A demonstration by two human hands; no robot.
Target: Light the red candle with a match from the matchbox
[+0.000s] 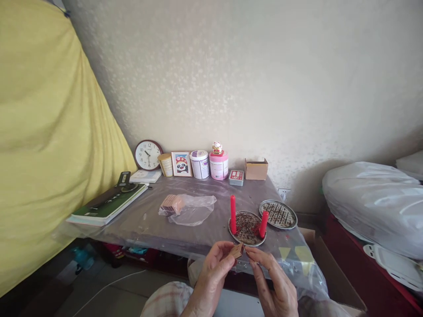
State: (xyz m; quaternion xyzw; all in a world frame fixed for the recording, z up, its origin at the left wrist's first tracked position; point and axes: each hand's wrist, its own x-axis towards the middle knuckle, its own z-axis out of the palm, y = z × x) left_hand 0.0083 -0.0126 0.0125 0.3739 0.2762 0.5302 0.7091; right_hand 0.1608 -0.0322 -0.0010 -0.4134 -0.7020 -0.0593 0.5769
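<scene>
A small brown matchbox (237, 251) is pinched between the thumb and fingers of my left hand (211, 275), just in front of the table edge. My right hand (272, 279) is close against the box's right end, thumb and fingers drawn together; whatever lies between them is too small to make out. Beyond my hands, a round metal plate (246, 226) with a dark, crusted surface bears a tall red candle (233, 215) and a shorter red candle (263, 224) that leans a little. No flame shows on either wick.
A similar round plate (278, 214) lies behind on the right. Wrapped biscuit-like blocks (172, 204) sit mid-table. Along the wall stand a clock (147, 155), a picture frame (181, 164), tubs (200, 165) and a cardboard box (256, 170). Books (109, 204) lie left.
</scene>
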